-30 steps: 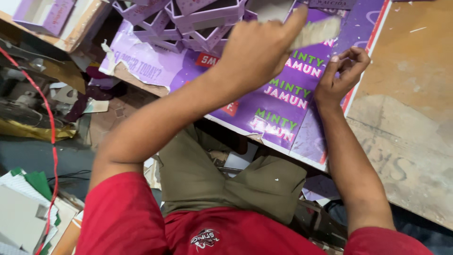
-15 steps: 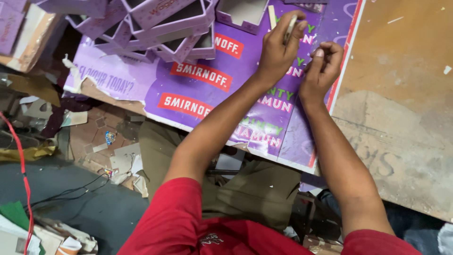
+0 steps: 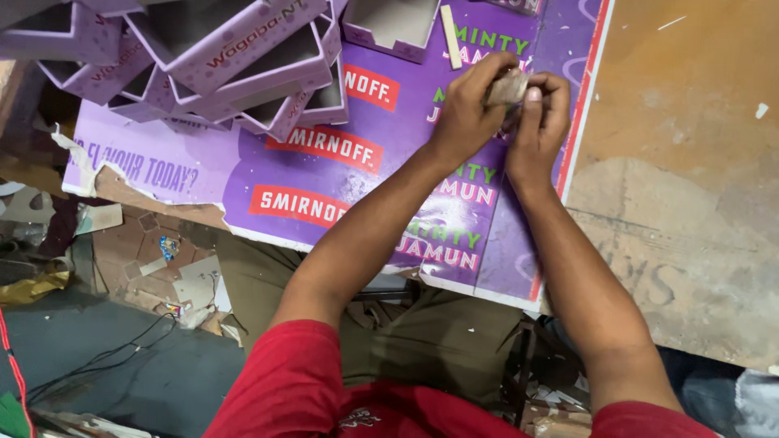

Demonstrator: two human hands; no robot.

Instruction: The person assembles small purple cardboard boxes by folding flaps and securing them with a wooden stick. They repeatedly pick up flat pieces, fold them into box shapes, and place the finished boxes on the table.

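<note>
Over purple sheet [image 3: 389, 174] | left hand [image 3: 471, 109], right hand [image 3: 542, 122] pinch tan piece [image 3: 506, 88] between fingertips

small brownish piece [image 3: 507, 87] mostly hidden by fingers [image 3: 531, 101], purple boxes [image 3: 235, 49] cut off at top

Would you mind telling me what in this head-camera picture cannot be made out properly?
- Small brownish piece: pinched between left hand and right hand; the fingers cover most of it, so its kind is unclear.
- Purple open boxes: the pile is cut off by the top edge.
- Purple printed sheet: partly covered by the boxes and forearms.
- Floor scraps: too small to identify.
</note>
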